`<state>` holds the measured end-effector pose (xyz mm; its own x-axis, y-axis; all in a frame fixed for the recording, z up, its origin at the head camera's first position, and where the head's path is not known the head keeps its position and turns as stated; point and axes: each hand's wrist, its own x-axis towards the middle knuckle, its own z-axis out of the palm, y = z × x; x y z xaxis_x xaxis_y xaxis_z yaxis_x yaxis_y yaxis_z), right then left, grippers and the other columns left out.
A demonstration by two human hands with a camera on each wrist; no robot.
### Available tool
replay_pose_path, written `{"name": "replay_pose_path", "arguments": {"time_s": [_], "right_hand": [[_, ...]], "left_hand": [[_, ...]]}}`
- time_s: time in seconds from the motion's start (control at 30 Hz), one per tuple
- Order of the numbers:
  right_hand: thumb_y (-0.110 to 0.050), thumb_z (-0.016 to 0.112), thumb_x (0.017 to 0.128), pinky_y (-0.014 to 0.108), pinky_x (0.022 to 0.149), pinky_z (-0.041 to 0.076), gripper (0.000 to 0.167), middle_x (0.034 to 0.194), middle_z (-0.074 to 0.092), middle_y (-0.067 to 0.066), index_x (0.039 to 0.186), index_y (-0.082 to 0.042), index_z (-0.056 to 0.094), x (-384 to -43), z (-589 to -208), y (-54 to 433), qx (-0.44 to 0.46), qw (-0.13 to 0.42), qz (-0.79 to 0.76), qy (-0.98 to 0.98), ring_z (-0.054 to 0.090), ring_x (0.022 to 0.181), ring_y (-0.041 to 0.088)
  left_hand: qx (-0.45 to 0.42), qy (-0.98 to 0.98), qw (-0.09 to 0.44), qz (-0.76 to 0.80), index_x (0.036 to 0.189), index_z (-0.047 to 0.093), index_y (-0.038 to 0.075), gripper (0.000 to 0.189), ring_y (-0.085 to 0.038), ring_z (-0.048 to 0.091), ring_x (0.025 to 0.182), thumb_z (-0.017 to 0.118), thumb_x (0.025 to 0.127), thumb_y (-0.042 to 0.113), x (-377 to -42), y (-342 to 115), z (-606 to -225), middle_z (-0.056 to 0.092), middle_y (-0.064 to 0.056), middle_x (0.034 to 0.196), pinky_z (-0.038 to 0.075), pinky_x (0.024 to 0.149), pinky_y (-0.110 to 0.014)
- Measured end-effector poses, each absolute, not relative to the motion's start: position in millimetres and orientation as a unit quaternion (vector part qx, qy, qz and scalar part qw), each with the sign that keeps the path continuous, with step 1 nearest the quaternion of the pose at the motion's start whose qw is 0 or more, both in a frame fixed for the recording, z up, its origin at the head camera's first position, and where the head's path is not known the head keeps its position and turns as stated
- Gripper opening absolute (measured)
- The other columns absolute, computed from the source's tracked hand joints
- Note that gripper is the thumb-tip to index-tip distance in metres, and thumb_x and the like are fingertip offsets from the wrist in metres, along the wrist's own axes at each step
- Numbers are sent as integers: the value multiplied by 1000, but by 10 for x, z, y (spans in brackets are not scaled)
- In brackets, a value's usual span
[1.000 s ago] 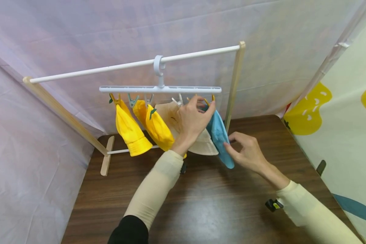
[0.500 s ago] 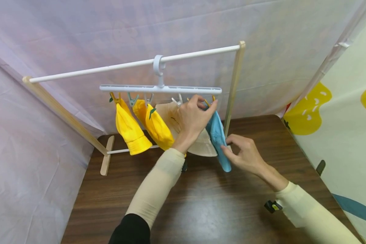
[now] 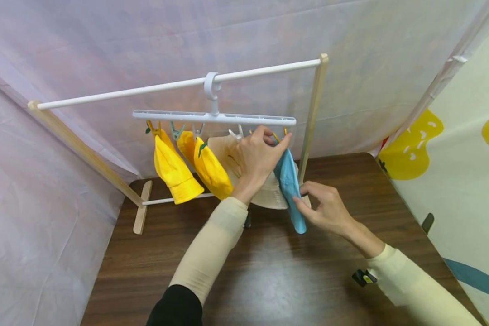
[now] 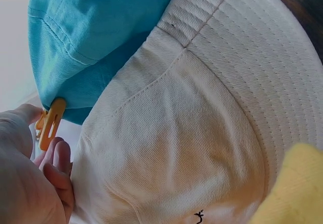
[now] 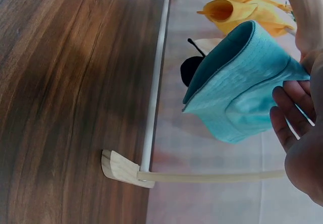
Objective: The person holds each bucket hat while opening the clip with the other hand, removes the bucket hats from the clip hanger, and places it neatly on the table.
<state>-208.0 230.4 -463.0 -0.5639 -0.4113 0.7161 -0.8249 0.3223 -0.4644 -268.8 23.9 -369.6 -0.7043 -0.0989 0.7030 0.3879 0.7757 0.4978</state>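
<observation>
Blue hat (image 3: 289, 174) brim-down, long axis near-vertical

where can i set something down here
The widest bare patch of table is at the front, between the left forearm and the right forearm. Another lies right of the rack's right post, beyond the right hand. Under the hanger it is crowded: yellow hats, a beige hat and the blue hat hang close together, with the left hand among them.

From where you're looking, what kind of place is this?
Perhaps a little indoor corner set up for hanging-clothes practice: pale cloth around a brown table, and a small rack with hats clipped to its hanger.
</observation>
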Motion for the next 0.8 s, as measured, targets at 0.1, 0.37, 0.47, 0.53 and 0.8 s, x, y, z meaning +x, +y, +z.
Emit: {"name": "replay_pose_path", "arguments": {"time_s": [0.1, 0.37, 0.47, 0.53, 0.8], "right_hand": [[6, 81, 88, 12, 85, 57, 15, 89, 79, 2, 93, -7, 77, -2079, -4631, 2298, 405, 247, 427, -770, 74, 80, 13], [6, 81, 87, 16, 83, 60, 14, 88, 79, 2, 93, -7, 77, -2077, -4625, 2290, 417, 254, 431, -759, 74, 80, 13], [6, 81, 87, 15, 84, 60, 14, 88, 79, 2, 92, -6, 77, -2081, -4626, 2290, 419, 256, 432, -757, 74, 80, 13], [6, 81, 86, 13, 84, 59, 14, 88, 79, 3, 92, -6, 77, -2082, -4630, 2291, 419, 260, 431, -756, 74, 79, 14], [8, 80, 85, 13, 87, 60, 16, 89, 81, 4, 93, -6, 78, -2098, -4661, 2313, 413, 271, 435, -753, 77, 81, 17]], "left_hand": [[-85, -862, 371, -335, 99, 80, 12, 41, -16, 83, 75, 89, 92, 51, -2683, 238, -3692, 88, 2, 89, 62, 68, -33], [-88, -862, 355, -353, 98, 80, 11, 37, -15, 84, 77, 87, 93, 46, -2674, 237, -3676, 89, -1, 92, 63, 70, -33], [-88, -861, 352, -357, 97, 80, 11, 35, -14, 84, 77, 86, 93, 45, -2674, 234, -3671, 89, -2, 93, 64, 72, -33], [-89, -860, 352, -358, 97, 80, 11, 35, -14, 85, 77, 86, 93, 45, -2674, 233, -3671, 89, -2, 93, 64, 72, -33], [-89, -858, 345, -369, 97, 80, 11, 33, -14, 85, 78, 85, 94, 43, -2677, 229, -3680, 89, -2, 93, 65, 75, -32]]}}
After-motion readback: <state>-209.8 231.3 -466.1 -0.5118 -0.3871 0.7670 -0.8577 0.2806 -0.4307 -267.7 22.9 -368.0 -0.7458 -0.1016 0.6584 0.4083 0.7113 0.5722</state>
